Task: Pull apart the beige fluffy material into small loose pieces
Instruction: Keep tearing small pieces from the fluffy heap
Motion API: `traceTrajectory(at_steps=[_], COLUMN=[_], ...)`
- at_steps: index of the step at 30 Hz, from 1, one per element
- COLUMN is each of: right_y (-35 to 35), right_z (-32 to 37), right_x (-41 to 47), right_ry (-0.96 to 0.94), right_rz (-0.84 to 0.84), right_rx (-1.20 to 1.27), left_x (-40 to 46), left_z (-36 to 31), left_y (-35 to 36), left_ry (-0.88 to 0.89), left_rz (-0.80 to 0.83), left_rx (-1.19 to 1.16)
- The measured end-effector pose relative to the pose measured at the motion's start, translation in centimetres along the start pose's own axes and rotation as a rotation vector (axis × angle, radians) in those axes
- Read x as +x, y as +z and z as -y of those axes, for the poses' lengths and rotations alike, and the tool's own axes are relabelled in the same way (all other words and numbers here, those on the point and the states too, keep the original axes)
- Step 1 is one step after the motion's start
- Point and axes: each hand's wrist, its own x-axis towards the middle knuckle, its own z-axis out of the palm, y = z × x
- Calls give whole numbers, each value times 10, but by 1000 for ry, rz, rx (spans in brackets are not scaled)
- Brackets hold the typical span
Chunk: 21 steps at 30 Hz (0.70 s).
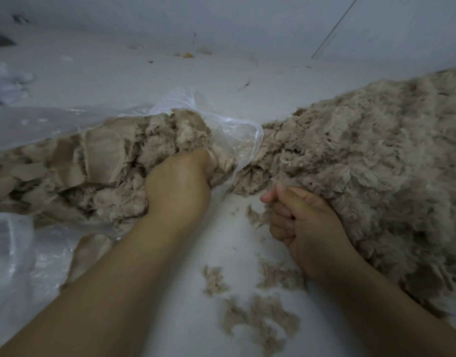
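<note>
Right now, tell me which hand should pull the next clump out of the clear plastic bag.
Left. The left hand is already dug into the beige unshredded clumps in the clear plastic bag; the right hand grips fluff at the loose shredded pile.

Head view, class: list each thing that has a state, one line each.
Left hand: fingers dug into bagged material, gripping.
Right hand: fist closed on fluff.
Plastic bag: open, crumpled.
Bagged material: clumped.
Loose pile: fluffed.
Scattered tufts: separate, on floor.
</note>
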Motion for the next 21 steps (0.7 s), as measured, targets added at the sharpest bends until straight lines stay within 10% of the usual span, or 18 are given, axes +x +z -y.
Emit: traceTrajectory(at_steps=[21], right_y=[1], right_z=[-2], right_x=[1], right_ry=[4], right_rz=[-9], right_rx=[77], left_x=[-32], left_z=[-42], left_y=[29], left_ry=[531], left_rz=[332], left_rx=[-33])
